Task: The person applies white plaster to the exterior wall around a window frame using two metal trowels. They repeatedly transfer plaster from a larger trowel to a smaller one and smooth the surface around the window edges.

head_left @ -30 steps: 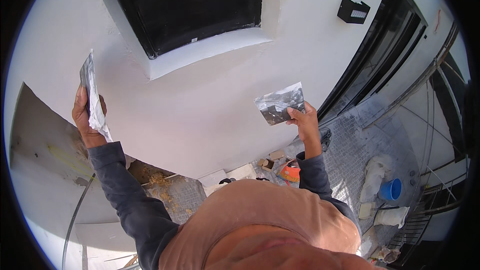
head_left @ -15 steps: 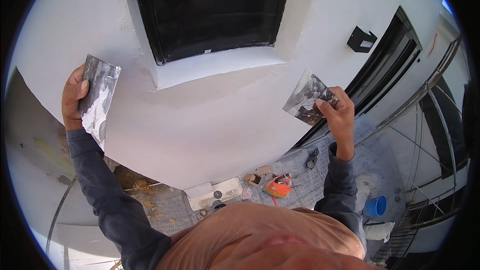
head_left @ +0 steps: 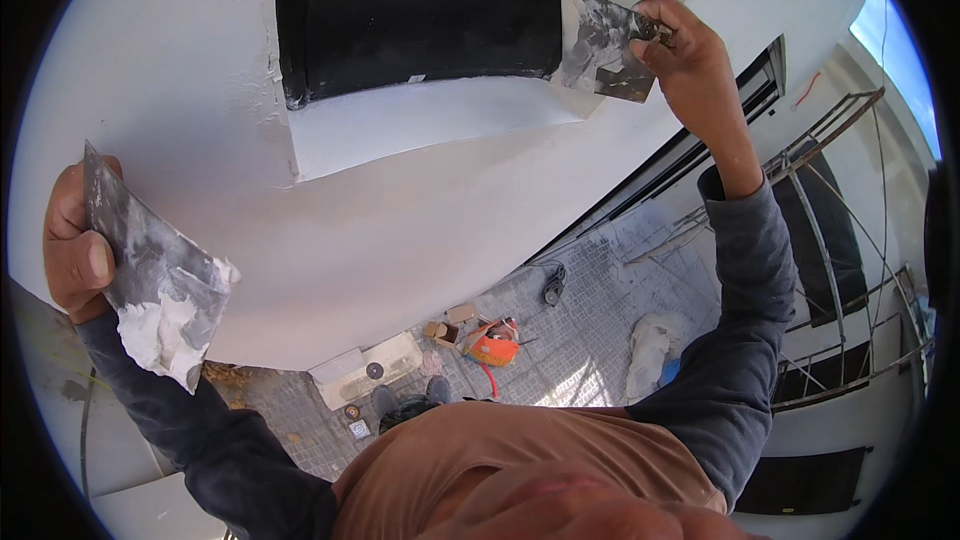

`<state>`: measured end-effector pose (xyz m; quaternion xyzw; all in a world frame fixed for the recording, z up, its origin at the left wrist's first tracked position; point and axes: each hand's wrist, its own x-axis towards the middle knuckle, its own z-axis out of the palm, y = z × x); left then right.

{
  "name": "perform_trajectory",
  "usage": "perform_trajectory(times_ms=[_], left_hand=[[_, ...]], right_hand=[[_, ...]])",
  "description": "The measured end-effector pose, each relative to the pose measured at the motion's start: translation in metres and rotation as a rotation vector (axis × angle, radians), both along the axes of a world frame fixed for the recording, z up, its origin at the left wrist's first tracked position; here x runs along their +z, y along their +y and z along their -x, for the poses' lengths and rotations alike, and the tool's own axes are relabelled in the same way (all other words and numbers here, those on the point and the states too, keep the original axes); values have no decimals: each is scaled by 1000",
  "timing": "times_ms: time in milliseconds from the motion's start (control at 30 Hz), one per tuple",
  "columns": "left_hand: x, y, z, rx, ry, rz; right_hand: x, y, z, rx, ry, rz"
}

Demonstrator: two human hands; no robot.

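Note:
My left hand (head_left: 80,250) grips a flat metal putty scraper (head_left: 140,230) by its edge, low at the left. White filler (head_left: 162,332) lies in a thick lump on that blade's lower end. At the upper right my right hand (head_left: 705,75) pinches a second metal putty scraper (head_left: 605,48), its face smeared with white filler. This blade is at the right lower corner of a black window (head_left: 430,15); I cannot tell whether it touches the wall. Between my hands are the white sill (head_left: 420,122) and the pale plastered wall (head_left: 360,230).
Below on the paved floor (head_left: 570,360) are an orange bag (head_left: 492,344), a small cardboard box (head_left: 440,332), a dark corded tool (head_left: 553,287) and a whitish trough (head_left: 385,370). A whitish sack (head_left: 652,345) lies further right. Metal scaffolding (head_left: 815,225) stands at the right.
My right hand has risen with its scraper from beside the wall below to the window's lower right corner. My left hand has moved left and down, its scraper tilting. The view has shifted.

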<state>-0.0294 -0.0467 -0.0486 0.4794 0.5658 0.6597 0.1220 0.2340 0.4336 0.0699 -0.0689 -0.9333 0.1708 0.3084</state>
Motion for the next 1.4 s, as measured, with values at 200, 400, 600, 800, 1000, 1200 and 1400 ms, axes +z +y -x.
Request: perform_trajectory(times_ms=[200, 400, 600, 800, 1000, 1200, 1400], left_hand=[[0, -2, -3, -31, -57, 29], [-7, -7, 5, 49, 22, 3], [-7, -9, 12, -6, 9, 36], [-13, -9, 12, 6, -18, -51], [-15, -16, 19, -10, -97, -52], [-12, -11, 14, 32, -121, -68], [-5, 0, 11, -29, -179, -84]], right_hand=[[-36, -7, 35, -152, -98, -430], [-43, -7, 44, -108, -101, -481], [-50, -5, 46, -102, -72, -503], [-42, -16, 39, -60, -109, -558], [-33, -28, 23, -138, -139, -597], [-28, -42, 0, -236, -236, -673], [-16, -40, -37, -302, -59, -709]])
